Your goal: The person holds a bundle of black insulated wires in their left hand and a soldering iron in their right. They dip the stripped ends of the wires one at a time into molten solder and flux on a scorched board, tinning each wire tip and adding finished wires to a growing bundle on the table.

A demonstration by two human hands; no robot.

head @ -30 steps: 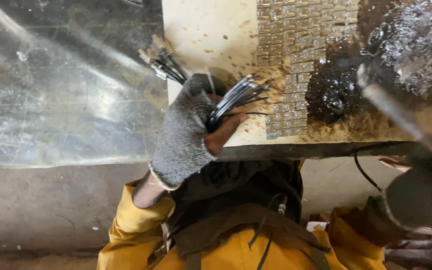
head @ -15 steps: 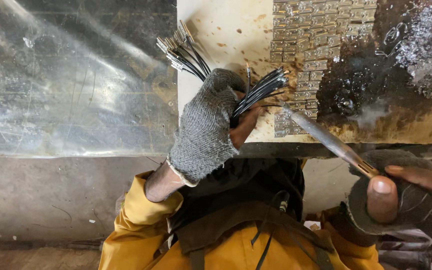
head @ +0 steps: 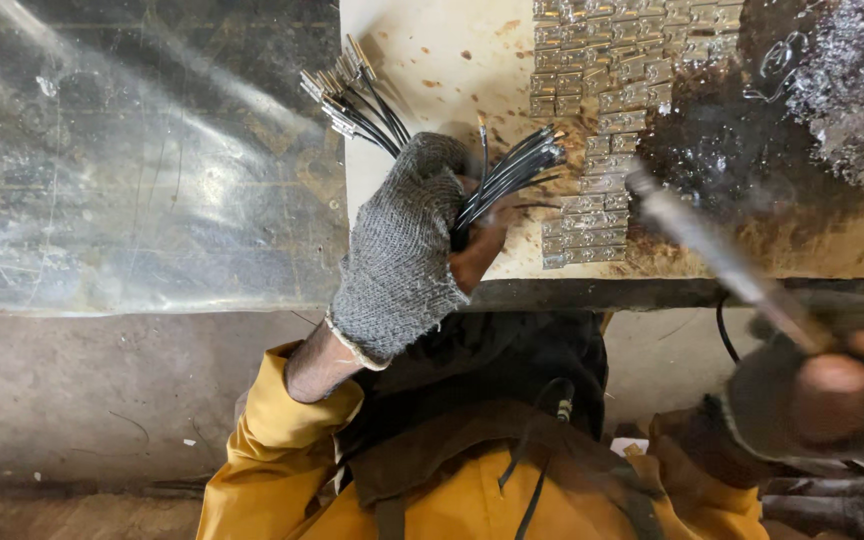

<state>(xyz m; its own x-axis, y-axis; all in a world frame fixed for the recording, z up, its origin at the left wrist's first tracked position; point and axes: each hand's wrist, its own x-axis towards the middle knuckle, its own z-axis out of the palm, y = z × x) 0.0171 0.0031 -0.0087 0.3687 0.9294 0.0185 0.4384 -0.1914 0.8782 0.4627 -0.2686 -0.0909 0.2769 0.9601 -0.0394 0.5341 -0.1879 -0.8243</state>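
While the gloved left hand (head: 402, 250) is clamped on a bundle of black wires (head: 507, 170) at the bench (head: 432, 60) edge, their long axis points right toward rows of metal clips (head: 602, 120). Right hand (head: 822, 390), lower right, grips a rod-like tool (head: 702, 235) tipped toward the clips.

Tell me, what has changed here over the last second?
The right hand has dropped toward the lower right, drawing its metal rod with it, the tip now over the small metal pieces. The left hand still grips the bundle of black wires on the workbench.
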